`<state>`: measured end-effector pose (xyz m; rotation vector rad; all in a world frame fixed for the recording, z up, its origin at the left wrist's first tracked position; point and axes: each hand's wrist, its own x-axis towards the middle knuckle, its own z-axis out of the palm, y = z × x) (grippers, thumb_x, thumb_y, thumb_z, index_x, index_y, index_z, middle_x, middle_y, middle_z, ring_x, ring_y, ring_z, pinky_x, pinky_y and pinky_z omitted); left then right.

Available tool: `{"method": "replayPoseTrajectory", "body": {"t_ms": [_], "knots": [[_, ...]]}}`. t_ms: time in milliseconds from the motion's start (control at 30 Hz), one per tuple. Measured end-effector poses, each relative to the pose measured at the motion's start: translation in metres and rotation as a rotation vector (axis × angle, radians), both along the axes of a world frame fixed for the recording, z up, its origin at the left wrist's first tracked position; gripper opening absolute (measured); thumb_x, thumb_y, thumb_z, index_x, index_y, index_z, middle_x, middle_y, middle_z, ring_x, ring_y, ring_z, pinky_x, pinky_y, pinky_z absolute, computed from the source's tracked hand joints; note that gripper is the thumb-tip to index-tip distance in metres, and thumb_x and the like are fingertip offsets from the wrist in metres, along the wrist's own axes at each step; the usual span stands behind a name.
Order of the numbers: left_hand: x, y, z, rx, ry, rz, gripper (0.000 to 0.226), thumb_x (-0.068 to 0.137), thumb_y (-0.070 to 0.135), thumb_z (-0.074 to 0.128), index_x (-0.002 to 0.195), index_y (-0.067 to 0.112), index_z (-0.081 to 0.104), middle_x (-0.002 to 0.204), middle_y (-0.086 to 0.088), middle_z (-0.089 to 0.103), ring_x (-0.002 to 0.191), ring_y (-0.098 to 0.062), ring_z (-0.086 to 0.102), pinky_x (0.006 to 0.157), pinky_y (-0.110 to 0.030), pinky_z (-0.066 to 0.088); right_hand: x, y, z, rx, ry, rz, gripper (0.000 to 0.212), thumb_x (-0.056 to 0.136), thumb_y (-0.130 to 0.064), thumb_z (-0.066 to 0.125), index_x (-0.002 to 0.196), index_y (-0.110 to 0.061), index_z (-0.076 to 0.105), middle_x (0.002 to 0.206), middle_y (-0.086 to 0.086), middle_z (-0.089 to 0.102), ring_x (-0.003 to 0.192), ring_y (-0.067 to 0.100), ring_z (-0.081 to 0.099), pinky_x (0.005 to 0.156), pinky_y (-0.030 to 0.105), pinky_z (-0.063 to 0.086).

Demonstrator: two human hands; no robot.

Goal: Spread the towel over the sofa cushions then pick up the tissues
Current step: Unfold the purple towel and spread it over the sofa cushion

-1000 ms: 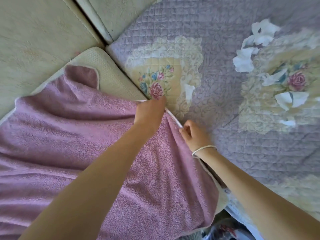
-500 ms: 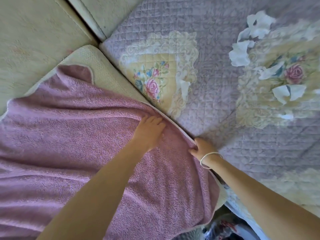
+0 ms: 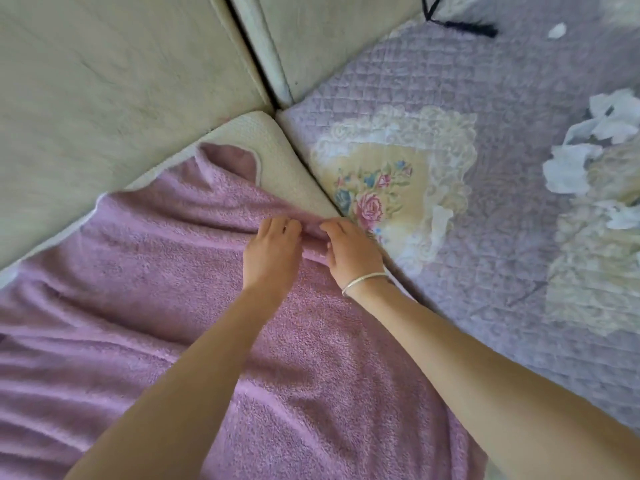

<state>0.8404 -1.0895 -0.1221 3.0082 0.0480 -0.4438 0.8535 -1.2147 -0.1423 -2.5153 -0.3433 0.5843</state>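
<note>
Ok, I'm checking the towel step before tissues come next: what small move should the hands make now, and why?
Probably draw the towel edge toward the far corner of the seat cushion. The left hand and right hand pinch a ridge of towel near its edge, and a cream patch of cushion lies bare beyond them. The tissues on the quilt can wait.

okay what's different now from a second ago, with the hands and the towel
The right hand moved from the towel's edge up beside the left hand; both now press a fold of the pink towel near the cushion corner. The tissues still lie untouched on the quilt.
</note>
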Motion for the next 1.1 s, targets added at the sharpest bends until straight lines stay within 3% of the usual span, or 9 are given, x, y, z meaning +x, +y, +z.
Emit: {"method": "replayPoseTrajectory", "body": {"t_ms": [233, 333, 467, 567, 700, 767, 833, 933, 1100], "knots": [[0.036, 0.033, 0.003, 0.010, -0.021, 0.133, 0.023, 0.093, 0.016, 0.045, 0.114, 0.008, 0.053, 0.122, -0.010, 0.053, 0.112, -0.029, 0.048, 0.076, -0.041, 0.047, 0.042, 0.048, -0.002, -0.019, 0.030, -0.014, 0.028, 0.092, -0.011, 0.044, 0.119, -0.009, 0.050, 0.122, 0.013, 0.055, 0.111, 0.033, 0.054, 0.090, 0.040, 0.045], [0.043, 0.035, -0.002, 0.026, 0.006, 0.158, 0.021, 0.096, 0.018, 0.042, 0.113, 0.008, 0.049, 0.114, -0.013, 0.059, 0.103, -0.031, 0.056, 0.068, -0.038, 0.045, 0.048, 0.051, -0.007, 0.026, 0.095, -0.048, 0.027, 0.090, -0.014, 0.050, 0.116, -0.008, 0.052, 0.120, 0.015, 0.056, 0.109, 0.033, 0.055, 0.088, 0.038, 0.043], [0.058, 0.041, -0.005, 0.073, 0.039, 0.227, 0.030, 0.097, 0.023, 0.041, 0.123, 0.009, 0.037, 0.099, -0.019, 0.066, 0.089, -0.037, 0.063, 0.057, -0.035, 0.037, 0.054, 0.055, -0.011, 0.160, 0.228, -0.255, 0.018, 0.095, -0.014, 0.043, 0.099, -0.006, 0.058, 0.110, 0.020, 0.065, 0.099, 0.033, 0.059, 0.084, 0.039, 0.044], [0.076, 0.048, -0.007, 0.122, 0.107, 0.279, 0.037, 0.096, 0.037, 0.039, 0.120, 0.010, 0.045, 0.104, -0.017, 0.064, 0.094, -0.035, 0.061, 0.062, -0.034, 0.037, 0.057, 0.056, -0.011, 0.204, 0.345, -0.341, 0.022, 0.089, -0.006, 0.044, 0.100, -0.010, 0.063, 0.110, 0.012, 0.068, 0.094, 0.028, 0.061, 0.083, 0.035, 0.047], [0.092, 0.054, -0.009, 0.281, 0.171, 0.273, 0.056, 0.087, 0.059, 0.043, 0.100, 0.007, 0.060, 0.086, -0.011, 0.062, 0.078, -0.027, 0.057, 0.049, -0.025, 0.030, 0.061, 0.057, -0.007, 0.182, 0.480, -0.151, 0.018, 0.082, -0.011, 0.058, 0.097, -0.008, 0.067, 0.106, 0.009, 0.070, 0.094, 0.021, 0.061, 0.081, 0.028, 0.045], [0.100, 0.055, -0.011, 0.313, 0.162, 0.259, 0.059, 0.086, 0.059, 0.043, 0.099, 0.005, 0.062, 0.095, -0.013, 0.065, 0.088, -0.029, 0.061, 0.055, -0.025, 0.034, 0.061, 0.057, -0.002, 0.198, 0.529, -0.071, 0.019, 0.084, -0.013, 0.057, 0.097, -0.004, 0.067, 0.106, 0.012, 0.071, 0.090, 0.022, 0.061, 0.081, 0.029, 0.046], [0.106, 0.055, -0.014, 0.277, 0.159, 0.309, 0.050, 0.092, 0.049, 0.042, 0.105, 0.005, 0.061, 0.104, -0.014, 0.065, 0.097, -0.031, 0.061, 0.064, -0.030, 0.037, 0.060, 0.059, 0.001, 0.189, 0.567, 0.011, 0.023, 0.085, -0.013, 0.056, 0.101, -0.001, 0.068, 0.105, 0.015, 0.071, 0.095, 0.027, 0.064, 0.082, 0.033, 0.050], [0.111, 0.053, -0.016, 0.187, 0.164, 0.427, 0.034, 0.097, 0.025, 0.037, 0.117, 0.003, 0.054, 0.116, -0.016, 0.061, 0.107, -0.034, 0.058, 0.076, -0.036, 0.044, 0.059, 0.063, 0.001, 0.147, 0.590, 0.098, 0.023, 0.086, -0.012, 0.053, 0.100, 0.000, 0.067, 0.089, 0.012, 0.066, 0.081, 0.026, 0.060, 0.065, 0.027, 0.045], [0.120, 0.054, -0.004, -0.122, 0.012, 0.571, 0.030, 0.097, 0.023, 0.035, 0.109, 0.002, 0.052, 0.109, -0.022, 0.061, 0.102, -0.037, 0.057, 0.079, -0.041, 0.044, 0.060, 0.065, 0.003, 0.128, 0.612, 0.088, 0.023, 0.087, -0.014, 0.049, 0.067, -0.006, 0.054, 0.065, 0.006, 0.049, 0.066, 0.020, 0.046, 0.057, 0.026, 0.035]]}}
